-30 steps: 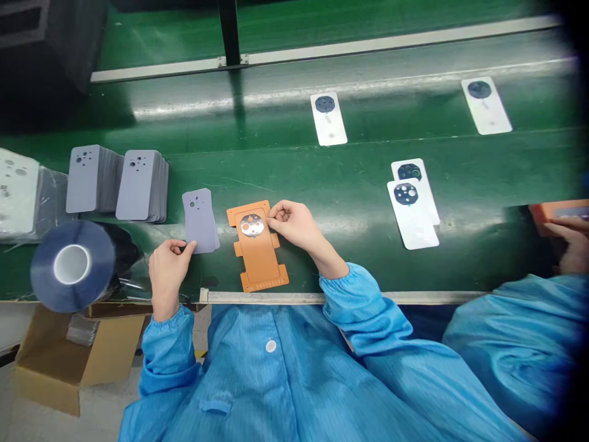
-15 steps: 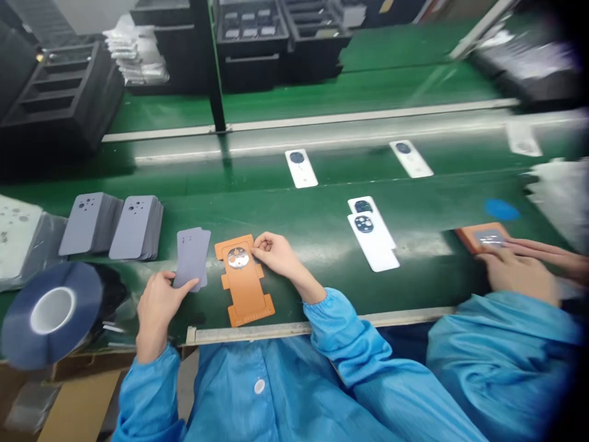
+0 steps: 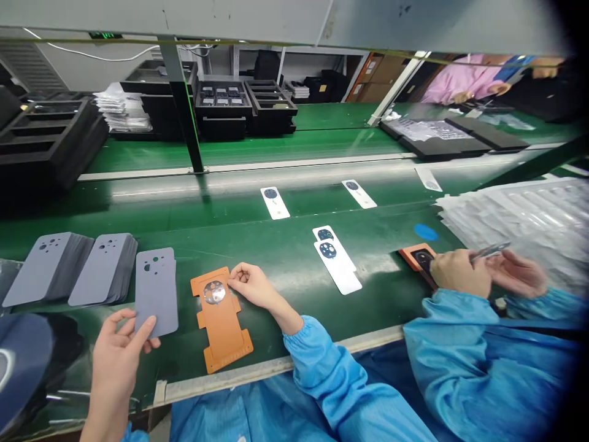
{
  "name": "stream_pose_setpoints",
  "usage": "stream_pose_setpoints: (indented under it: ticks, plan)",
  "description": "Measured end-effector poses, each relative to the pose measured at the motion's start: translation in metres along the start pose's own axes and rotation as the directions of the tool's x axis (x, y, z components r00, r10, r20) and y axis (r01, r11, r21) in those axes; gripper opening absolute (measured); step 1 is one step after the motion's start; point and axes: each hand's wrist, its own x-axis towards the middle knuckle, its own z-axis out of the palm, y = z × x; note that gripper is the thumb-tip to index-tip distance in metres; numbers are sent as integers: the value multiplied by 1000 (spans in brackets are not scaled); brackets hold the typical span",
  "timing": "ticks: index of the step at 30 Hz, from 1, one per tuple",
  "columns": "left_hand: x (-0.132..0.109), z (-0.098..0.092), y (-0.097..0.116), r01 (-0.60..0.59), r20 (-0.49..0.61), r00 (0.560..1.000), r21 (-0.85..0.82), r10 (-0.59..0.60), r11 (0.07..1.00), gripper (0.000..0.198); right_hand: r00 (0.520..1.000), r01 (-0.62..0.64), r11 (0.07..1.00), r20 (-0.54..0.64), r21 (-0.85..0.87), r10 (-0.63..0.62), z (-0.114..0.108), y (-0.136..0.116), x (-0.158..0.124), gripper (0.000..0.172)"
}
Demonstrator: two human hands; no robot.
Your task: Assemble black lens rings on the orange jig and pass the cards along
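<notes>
My left hand (image 3: 116, 359) pinches the lower edge of a grey card with punched holes (image 3: 156, 290), held up just above the green belt. An orange fixture plate (image 3: 220, 319) lies on the belt in front of me, with a round silvery camera piece (image 3: 214, 292) seated in its upper recess. Beside that recess, at the fixture's upper right edge, rests my right hand (image 3: 252, 285); its fingers are curled together in a pinch, and what they grip is too small to make out.
Two stacks of grey cards (image 3: 73, 267) stand at the left, a blue tape roll (image 3: 18, 368) at the near left. White backing cards (image 3: 337, 261) lie along the belt (image 3: 276, 245). A co-worker's hands (image 3: 483, 273) work over another orange fixture (image 3: 421, 258) at the right. Black trays (image 3: 243, 107) are stacked behind.
My head has tilted up, showing the far benches. My left hand has lifted the grey card off the belt toward me. My right hand stays at the fixture.
</notes>
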Motion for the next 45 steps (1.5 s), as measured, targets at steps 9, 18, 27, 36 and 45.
stream_pose_setpoints:
  ticks: [9,18,27,36,45]
  plan:
    - [-56,58,-51,-283,332,921,216,202,934,38,969,104,954,190,281,-161,16,-7,-7,66]
    - [-59,45,-76,-682,382,730,470,567,560,68,951,205,969,264,-140,-163,15,-5,-18,65]
    - [-62,45,-90,-674,528,736,507,425,537,71,913,406,666,245,-625,-327,8,4,-16,57]
    - [-34,54,-68,-768,665,633,474,397,431,77,896,444,448,394,-776,-206,22,5,-24,66]
    - [-18,71,-57,-770,677,638,562,368,302,71,907,417,320,366,-851,-209,48,23,-39,68]
